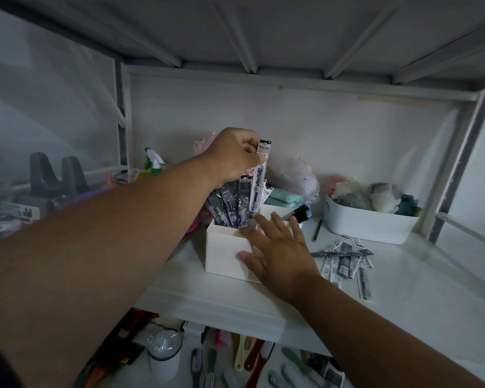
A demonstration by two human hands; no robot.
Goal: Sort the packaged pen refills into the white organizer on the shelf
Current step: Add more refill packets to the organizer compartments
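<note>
Brushes (207, 368) and a clear cup (164, 351) lie on the lower shelf nearest the camera, under both forearms. Above them, close to the front edge of the main shelf (403, 303), the right hand (280, 250) rests spread and empty against the organizer (224, 256), thumb on its front wall and fingers (266, 222) reaching over the rim, apparently steadying it. Loose refill packs (345, 261) lie flat in a scattered heap just to the right of that hand, near the middle of the shelf, with their long axes running mostly front to back. A pencil (317, 229) lies behind them, beside a white bin (370, 225) of soft things at the back right. Over the organizer, the left hand (233, 158) pinches the top of one light refill pack (259, 177) between thumb and fingertips, other fingers curled. That pack stands nearly upright, its long axis vertical, and its lower end appears to be already within the organizer's rear part, beside the dark packs (230, 205) that lean there in a fan. The coming move looks like a straight downward push and release, since the slot lies directly below the left hand. The heap still to sort lies nearer the right hand, which would need only a short sideways reach. A spray bottle (153, 161) stands at the back left.
</note>
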